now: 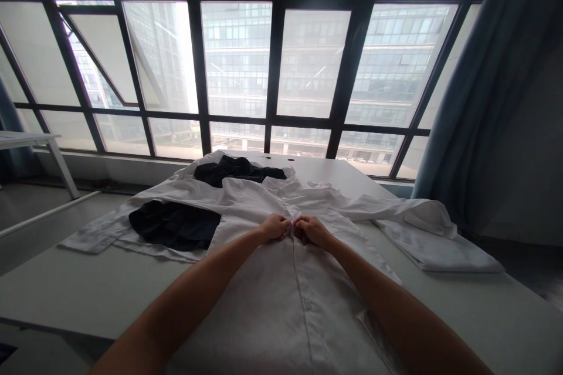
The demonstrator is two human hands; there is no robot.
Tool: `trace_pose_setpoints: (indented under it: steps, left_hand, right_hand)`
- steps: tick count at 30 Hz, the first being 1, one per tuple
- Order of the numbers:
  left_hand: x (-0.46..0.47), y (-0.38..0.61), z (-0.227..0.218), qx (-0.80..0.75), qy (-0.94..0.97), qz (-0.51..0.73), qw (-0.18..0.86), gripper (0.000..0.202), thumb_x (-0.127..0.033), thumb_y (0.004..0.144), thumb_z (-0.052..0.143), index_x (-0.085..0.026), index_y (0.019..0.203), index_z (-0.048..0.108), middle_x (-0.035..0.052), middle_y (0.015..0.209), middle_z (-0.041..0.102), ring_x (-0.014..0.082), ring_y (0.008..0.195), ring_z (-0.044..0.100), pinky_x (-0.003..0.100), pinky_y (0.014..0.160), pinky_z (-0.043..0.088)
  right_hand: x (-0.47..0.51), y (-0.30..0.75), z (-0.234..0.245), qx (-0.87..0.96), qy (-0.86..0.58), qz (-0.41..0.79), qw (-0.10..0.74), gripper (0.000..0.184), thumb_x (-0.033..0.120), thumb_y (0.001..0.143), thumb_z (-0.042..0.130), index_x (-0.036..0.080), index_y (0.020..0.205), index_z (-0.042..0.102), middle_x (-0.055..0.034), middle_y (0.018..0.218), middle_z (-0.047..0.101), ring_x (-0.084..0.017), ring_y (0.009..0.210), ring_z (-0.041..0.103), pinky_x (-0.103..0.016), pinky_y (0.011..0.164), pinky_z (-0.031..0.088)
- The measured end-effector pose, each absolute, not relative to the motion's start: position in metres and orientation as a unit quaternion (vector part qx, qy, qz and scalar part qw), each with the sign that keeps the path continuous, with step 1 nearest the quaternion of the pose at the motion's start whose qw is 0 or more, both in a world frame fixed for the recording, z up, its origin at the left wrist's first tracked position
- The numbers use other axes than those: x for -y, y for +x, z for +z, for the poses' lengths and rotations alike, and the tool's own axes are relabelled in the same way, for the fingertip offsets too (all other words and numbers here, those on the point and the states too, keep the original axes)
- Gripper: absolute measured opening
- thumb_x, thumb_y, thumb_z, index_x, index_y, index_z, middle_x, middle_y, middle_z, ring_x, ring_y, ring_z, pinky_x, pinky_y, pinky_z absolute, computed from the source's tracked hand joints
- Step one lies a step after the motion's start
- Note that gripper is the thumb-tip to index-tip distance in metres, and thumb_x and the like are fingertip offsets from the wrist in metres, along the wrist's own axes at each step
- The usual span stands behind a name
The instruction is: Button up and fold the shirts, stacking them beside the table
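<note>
A white button-up shirt (255, 281) lies spread over the table with its front placket toward me and its collar at the far end. My left hand (276, 228) pinches the placket edge from the left. Right beside it, my right hand (311, 231) grips the opposite edge, fingers curled in. Both hands meet at the upper chest of the shirt; any button between them is hidden by the fingers. Below the hands the two front edges run down together, with a button visible lower on the placket. One sleeve stretches out to the right.
Dark garments (176, 225) lie on white cloth at the left, and another dark bundle (240, 171) sits farther back. A folded white cloth (444, 249) rests at the right of the white table (57, 287). Behind are a large window and a blue curtain (461, 105). A second table (30, 139) stands left.
</note>
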State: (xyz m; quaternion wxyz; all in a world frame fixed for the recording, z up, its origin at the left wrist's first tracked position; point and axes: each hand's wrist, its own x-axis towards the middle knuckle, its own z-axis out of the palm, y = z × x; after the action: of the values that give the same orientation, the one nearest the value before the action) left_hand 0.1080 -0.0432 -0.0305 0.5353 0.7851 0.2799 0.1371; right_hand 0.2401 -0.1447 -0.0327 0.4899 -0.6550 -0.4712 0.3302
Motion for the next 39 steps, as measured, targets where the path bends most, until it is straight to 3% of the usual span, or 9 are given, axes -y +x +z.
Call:
trace_pose_setpoints:
  steps: [8, 17, 23, 29, 34, 39]
  left_hand:
    - [0.045, 0.107, -0.028, -0.276, 0.786, 0.136, 0.536, 0.032, -0.037, 0.087, 0.056, -0.016, 0.063, 0.051, -0.0074, 0.045, 0.041, 0.0060, 0.039, 0.037, 0.019, 0.042, 0.023]
    - [0.051, 0.107, -0.023, -0.286, 0.768, 0.128, 0.559, 0.030, -0.036, 0.087, 0.057, -0.016, 0.065, 0.053, -0.0076, 0.046, 0.043, 0.0053, 0.037, 0.037, 0.019, 0.041, 0.023]
    - [0.051, 0.107, -0.018, -0.304, 0.751, 0.119, 0.573, 0.039, -0.041, 0.092, 0.051, -0.013, 0.066, 0.056, -0.0011, 0.054, 0.057, 0.0070, 0.041, 0.049, 0.018, 0.042, 0.033]
    - [0.046, 0.107, -0.024, -0.311, 0.784, 0.116, 0.525, 0.048, -0.054, 0.087, 0.059, -0.012, 0.063, 0.059, 0.0009, 0.051, 0.058, 0.0102, 0.042, 0.053, 0.021, 0.044, 0.037]
    - [0.045, 0.108, -0.027, -0.319, 0.797, 0.126, 0.497, 0.043, -0.046, 0.090, 0.057, -0.013, 0.062, 0.059, -0.0019, 0.043, 0.052, 0.0082, 0.036, 0.046, 0.019, 0.040, 0.028]
    - [0.045, 0.106, -0.024, -0.333, 0.824, 0.120, 0.443, 0.038, -0.039, 0.090, 0.056, -0.013, 0.063, 0.062, -0.0019, 0.044, 0.050, 0.0084, 0.037, 0.045, 0.019, 0.041, 0.029]
  right_hand:
    - [0.146, 0.239, -0.032, 0.504, -0.681, 0.270, 0.457, 0.005, 0.021, 0.072, 0.053, 0.018, 0.069, 0.056, 0.0065, 0.049, 0.054, -0.008, 0.036, 0.047, -0.018, 0.036, 0.034]
    - [0.143, 0.239, -0.036, 0.516, -0.705, 0.225, 0.432, 0.011, 0.028, 0.077, 0.055, 0.019, 0.071, 0.054, 0.0060, 0.049, 0.054, -0.009, 0.036, 0.046, -0.019, 0.036, 0.032]
    - [0.145, 0.228, -0.031, 0.556, -0.744, 0.069, 0.364, 0.014, 0.025, 0.078, 0.056, 0.016, 0.068, 0.060, -0.0030, 0.063, 0.066, -0.013, 0.056, 0.057, -0.021, 0.053, 0.037]
    - [0.151, 0.215, -0.024, 0.558, -0.783, -0.022, 0.276, 0.016, 0.028, 0.081, 0.057, 0.015, 0.081, 0.067, -0.0081, 0.076, 0.071, -0.016, 0.068, 0.061, -0.024, 0.059, 0.033]
    - [0.152, 0.211, -0.022, 0.559, -0.792, -0.035, 0.242, 0.020, 0.030, 0.085, 0.055, 0.016, 0.087, 0.068, -0.0089, 0.080, 0.071, -0.017, 0.072, 0.063, -0.024, 0.059, 0.032]
    - [0.149, 0.209, -0.023, 0.572, -0.794, -0.052, 0.200, 0.021, 0.029, 0.086, 0.054, 0.015, 0.091, 0.069, -0.0119, 0.083, 0.072, -0.021, 0.074, 0.066, -0.026, 0.059, 0.033]
